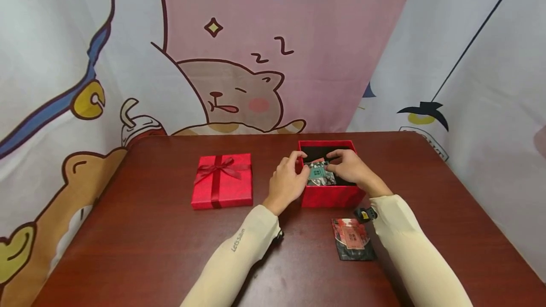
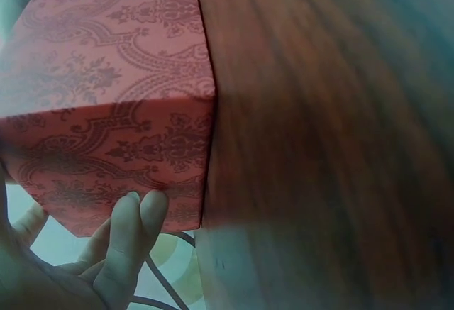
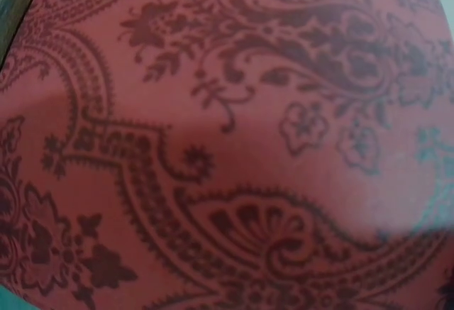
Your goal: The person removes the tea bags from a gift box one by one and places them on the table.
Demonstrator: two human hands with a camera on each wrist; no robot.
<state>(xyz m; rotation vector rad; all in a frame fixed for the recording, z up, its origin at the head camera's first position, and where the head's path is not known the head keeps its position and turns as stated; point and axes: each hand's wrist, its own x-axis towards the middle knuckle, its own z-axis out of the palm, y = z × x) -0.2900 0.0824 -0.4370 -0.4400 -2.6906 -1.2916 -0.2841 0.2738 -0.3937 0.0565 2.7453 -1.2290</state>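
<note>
In the head view, a red box (image 1: 332,196) stands uncovered, with a green patterned packet (image 1: 317,174) inside, near its front left. My left hand (image 1: 285,183) grips the box's left wall, thumb at the rim beside the packet. The left wrist view shows fingertips of the left hand (image 2: 120,250) against the patterned outer wall of the box (image 2: 106,140). My right hand (image 1: 350,167) reaches over the right side, its thumb and finger curled at the packet's upper right edge. Only the box's patterned wall (image 3: 227,133) fills the right wrist view; the right hand is hidden there.
To the left on the brown table (image 1: 162,245) lies a red lid (image 1: 234,186) with a dark red ribbon bow (image 1: 219,168). A red and black packet (image 1: 353,240) lies in front of the box, beside the right wrist. A printed cloth (image 1: 332,37) hangs behind the table.
</note>
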